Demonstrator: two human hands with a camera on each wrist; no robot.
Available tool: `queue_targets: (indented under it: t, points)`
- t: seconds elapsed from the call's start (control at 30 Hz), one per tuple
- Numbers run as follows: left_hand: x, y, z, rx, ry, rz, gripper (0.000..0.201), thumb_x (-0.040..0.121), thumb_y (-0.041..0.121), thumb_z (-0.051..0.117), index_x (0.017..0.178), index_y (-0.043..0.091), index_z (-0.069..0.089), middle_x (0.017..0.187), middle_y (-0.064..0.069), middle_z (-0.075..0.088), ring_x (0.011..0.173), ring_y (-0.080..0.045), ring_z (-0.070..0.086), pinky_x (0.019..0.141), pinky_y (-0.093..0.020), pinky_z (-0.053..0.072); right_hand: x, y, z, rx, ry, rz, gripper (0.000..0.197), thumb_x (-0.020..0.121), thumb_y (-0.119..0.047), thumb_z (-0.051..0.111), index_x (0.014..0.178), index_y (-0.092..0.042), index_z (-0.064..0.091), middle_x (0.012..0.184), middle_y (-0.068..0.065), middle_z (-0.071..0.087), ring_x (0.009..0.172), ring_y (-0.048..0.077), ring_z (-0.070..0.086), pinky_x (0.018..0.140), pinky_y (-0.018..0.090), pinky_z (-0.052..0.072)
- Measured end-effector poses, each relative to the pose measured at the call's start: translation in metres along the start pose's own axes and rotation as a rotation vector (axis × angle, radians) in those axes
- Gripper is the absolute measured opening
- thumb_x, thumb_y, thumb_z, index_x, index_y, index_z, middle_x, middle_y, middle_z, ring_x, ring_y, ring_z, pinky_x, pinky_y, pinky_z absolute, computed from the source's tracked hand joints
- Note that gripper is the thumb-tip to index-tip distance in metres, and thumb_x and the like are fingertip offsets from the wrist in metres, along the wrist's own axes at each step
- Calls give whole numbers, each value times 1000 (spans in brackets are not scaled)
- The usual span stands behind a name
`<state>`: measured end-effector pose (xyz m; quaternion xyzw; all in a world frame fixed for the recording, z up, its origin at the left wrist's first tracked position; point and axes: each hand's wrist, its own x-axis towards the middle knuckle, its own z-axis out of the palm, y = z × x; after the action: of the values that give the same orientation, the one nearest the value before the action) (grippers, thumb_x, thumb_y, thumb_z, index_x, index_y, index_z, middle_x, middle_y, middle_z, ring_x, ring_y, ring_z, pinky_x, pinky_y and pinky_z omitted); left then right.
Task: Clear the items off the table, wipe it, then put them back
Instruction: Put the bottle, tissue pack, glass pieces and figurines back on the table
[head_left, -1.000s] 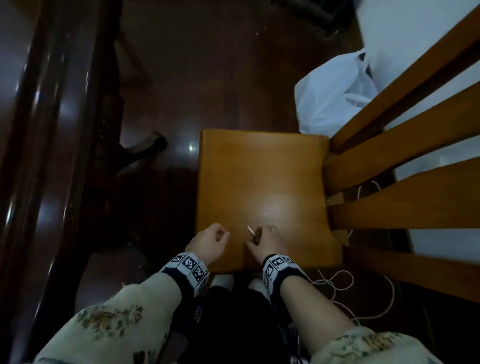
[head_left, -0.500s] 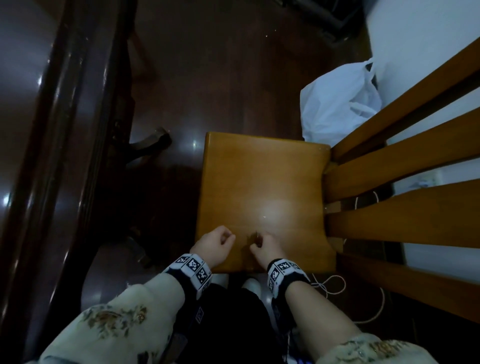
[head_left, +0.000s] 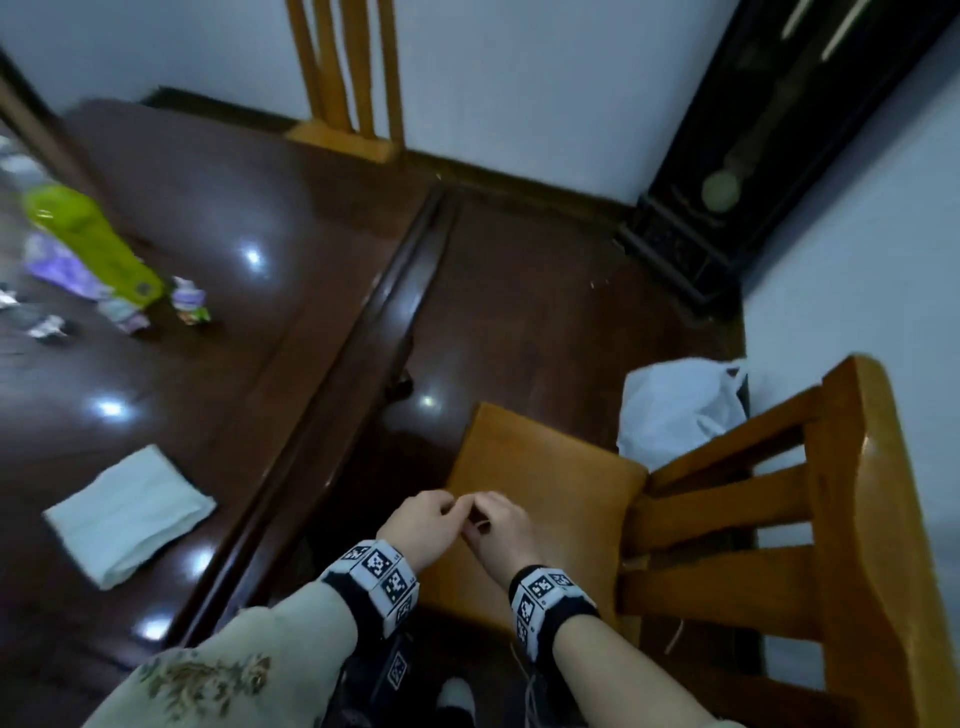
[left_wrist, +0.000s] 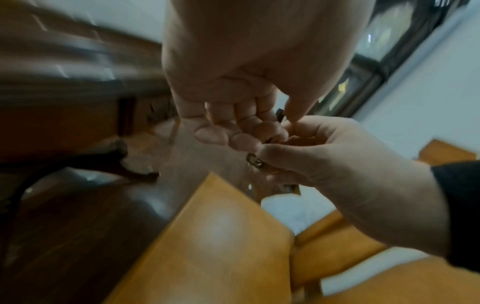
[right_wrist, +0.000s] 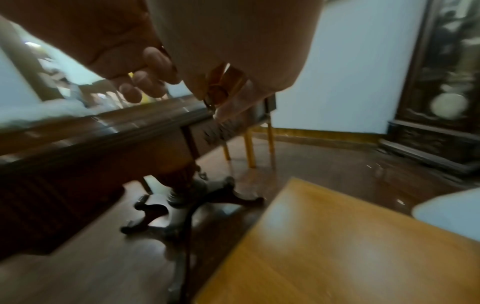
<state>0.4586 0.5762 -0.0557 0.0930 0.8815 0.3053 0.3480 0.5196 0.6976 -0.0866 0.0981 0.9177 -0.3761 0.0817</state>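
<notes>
Both hands meet above the front of the orange chair seat (head_left: 545, 467). My right hand (head_left: 496, 530) pinches a small amber-brown object with a metal end (left_wrist: 255, 162), which the right wrist view shows as amber object (right_wrist: 223, 84). My left hand (head_left: 423, 522) has curled fingers, and its fingertips (left_wrist: 244, 139) touch the same object from above. The dark table (head_left: 260, 338) on the left carries a folded white cloth (head_left: 130, 512), a green package (head_left: 88, 234), a purple bag (head_left: 60, 265) and small packets (head_left: 189, 301).
A white plastic bag (head_left: 675, 415) lies on the floor behind the chair, whose slatted back (head_left: 753, 519) is at the right. A second chair (head_left: 348, 78) stands by the far wall. A dark clock cabinet (head_left: 727, 182) fills the corner. The table's pedestal foot (right_wrist: 182, 201) stands beside the seat.
My view has lifted from the chair seat to take in the table top. Both hands have risen off the seat and come together until they touch.
</notes>
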Motion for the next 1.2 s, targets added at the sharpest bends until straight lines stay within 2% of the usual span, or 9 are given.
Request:
queue_targets:
  t: [0.03,0.17,0.37,0.57,0.77,0.87,0.93,1.07,1.2]
  points:
    - [-9,1,-11,-16,37,-9,39,96,45,43,69,19,55,67,2,57,64,-16,56,60,-29,42,1,-13,-3,-15,10,-43,22,92,-23,59,110,-12,66,108,3,63,98,18,58,84,26,46]
    - [-42,-16,-56,-78,173,-60,33,96,35,43,69,19,56,73,1,60,73,-17,59,65,-30,42,12,-63,-5,-35,0,-179,20,90,-26,62,107,-16,67,107,-2,63,98,13,58,83,21,43]
    - [-88,-79,-111,-180,349,-119,31,95,28,44,74,15,61,72,-2,60,78,-24,60,70,-31,43,24,-138,29,16,-67,-385,18,91,-23,61,105,-15,67,106,-2,63,98,12,59,88,27,48]
    - [-135,-151,-167,-287,499,-121,33,94,21,45,64,19,56,67,-2,60,68,-21,57,65,-30,42,30,-216,88,10,-48,-557,23,90,-8,49,103,-9,68,116,-1,57,104,9,54,91,24,46]
    - [-189,-252,-232,-422,554,-156,33,88,25,50,58,21,63,63,1,61,64,-20,58,70,-38,53,30,-301,161,91,-16,-387,23,92,-1,47,100,-12,65,113,-12,47,102,-1,45,92,16,37]
    - [-210,-304,-267,-438,556,-170,36,89,27,51,57,24,68,66,2,63,69,-19,61,74,-37,53,34,-345,193,105,-42,-373,23,92,-1,47,100,-14,64,110,-8,53,101,2,49,89,7,36]
    - [-219,-331,-287,-466,529,-156,34,90,28,52,62,24,71,68,3,62,70,-18,61,73,-35,52,37,-371,215,109,-82,-355,21,96,-7,48,108,-13,63,112,-5,55,99,5,51,85,4,36]
    - [-220,-365,-315,-480,475,-126,24,86,26,56,70,20,74,70,1,64,68,-15,58,66,-27,46,42,-408,261,137,-222,-264,26,99,-25,48,123,-19,57,115,-3,59,102,16,60,93,33,49]
    - [-200,-386,-337,-501,439,-77,27,87,23,56,65,24,71,62,6,60,61,-13,57,66,-30,48,56,-427,287,151,-257,-217,15,97,-31,50,108,-28,60,100,-7,67,93,16,64,88,39,52]
